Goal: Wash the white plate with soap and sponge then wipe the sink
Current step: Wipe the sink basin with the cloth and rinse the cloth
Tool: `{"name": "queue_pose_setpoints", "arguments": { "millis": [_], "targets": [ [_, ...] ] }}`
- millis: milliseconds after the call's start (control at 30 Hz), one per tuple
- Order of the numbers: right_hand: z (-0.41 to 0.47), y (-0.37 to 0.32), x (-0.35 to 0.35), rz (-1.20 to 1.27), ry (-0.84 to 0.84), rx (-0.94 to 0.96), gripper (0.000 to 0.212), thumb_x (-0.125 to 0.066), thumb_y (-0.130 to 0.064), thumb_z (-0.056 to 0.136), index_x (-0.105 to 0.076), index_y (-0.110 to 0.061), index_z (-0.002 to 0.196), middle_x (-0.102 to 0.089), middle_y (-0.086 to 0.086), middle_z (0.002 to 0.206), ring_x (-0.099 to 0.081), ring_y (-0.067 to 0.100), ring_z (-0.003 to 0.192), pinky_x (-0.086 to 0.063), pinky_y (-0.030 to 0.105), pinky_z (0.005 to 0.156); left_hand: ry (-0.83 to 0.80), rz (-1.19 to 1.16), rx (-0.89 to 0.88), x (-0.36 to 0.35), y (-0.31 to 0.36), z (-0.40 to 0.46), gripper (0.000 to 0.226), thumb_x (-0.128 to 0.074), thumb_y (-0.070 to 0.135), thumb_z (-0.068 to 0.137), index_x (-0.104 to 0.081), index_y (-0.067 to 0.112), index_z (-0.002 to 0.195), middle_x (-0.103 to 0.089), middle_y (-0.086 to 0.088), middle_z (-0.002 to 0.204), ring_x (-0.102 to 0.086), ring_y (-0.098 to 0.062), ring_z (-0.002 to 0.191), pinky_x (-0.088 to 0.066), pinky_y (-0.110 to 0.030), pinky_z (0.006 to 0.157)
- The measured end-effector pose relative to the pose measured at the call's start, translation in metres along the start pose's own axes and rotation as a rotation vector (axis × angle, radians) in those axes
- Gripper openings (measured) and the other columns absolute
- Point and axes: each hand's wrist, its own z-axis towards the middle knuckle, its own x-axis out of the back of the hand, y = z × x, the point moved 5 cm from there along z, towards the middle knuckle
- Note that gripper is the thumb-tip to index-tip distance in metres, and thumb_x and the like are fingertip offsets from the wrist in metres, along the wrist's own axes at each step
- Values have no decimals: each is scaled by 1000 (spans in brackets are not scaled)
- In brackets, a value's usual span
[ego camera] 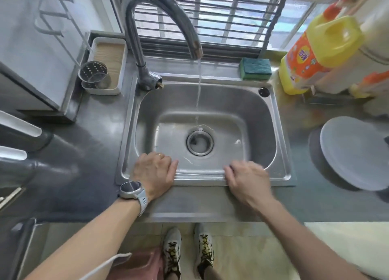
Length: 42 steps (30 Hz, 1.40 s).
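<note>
Resting on steel sink (282, 175) front rim: left hand (155, 172) flat, right hand (246, 178) blurred, relaxed; tap (164, 16) running.

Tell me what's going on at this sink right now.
A person stands at a steel sink with the faucet running into the empty basin. Both hands rest on the front rim, left hand and right hand, holding nothing. The white plate lies on the counter to the right; the sponge and yellow soap bottle stand untouched behind.
</note>
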Motion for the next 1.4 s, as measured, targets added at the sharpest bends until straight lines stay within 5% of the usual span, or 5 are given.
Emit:
{"name": "queue_pose_setpoints", "arguments": {
  "millis": [200,500,833,1000,1400],
  "targets": [
    [8,-123,-19,305,-129,276,36,-35,-42,104,-61,-18,104,-68,10,100,-64,36,94,-47,43,78,30,-26,-35,-3,-3,5,46,-33,35,92,-60,14,61,-67,-10,66,-63,-35,66,-51,-43,68],
    [28,99,11,-126,-45,512,37,-37,-39,103,-65,-20,87,-65,0,86,-61,24,93,-46,36,98,25,-62,3,-5,-2,6,51,-27,46,92,-56,18,60,-64,-5,66,-62,-32,69,-47,-40,71],
    [113,86,-4,-475,-164,541,7,-68,-7,76,-74,-9,74,-74,12,82,-71,35,99,-52,40,95,23,-45,56,-2,-3,4,56,-27,49,90,-62,13,66,-67,-9,73,-63,-36,74,-46,-37,70],
    [46,17,-12,156,-733,167,32,-39,-39,105,-60,-22,88,-65,-3,94,-61,25,99,-43,32,83,-9,-114,50,-5,-2,4,50,-28,47,95,-62,18,70,-66,-4,78,-63,-31,80,-50,-40,76],
    [56,-207,-19,818,-456,485,41,-47,-25,104,-44,-11,143,-59,8,134,-56,23,118,-46,32,99,663,-354,357,49,-66,-14,23,-46,24,98,-58,5,99,-58,-10,102,-51,-32,91,-37,-37,88]
  ]
}}
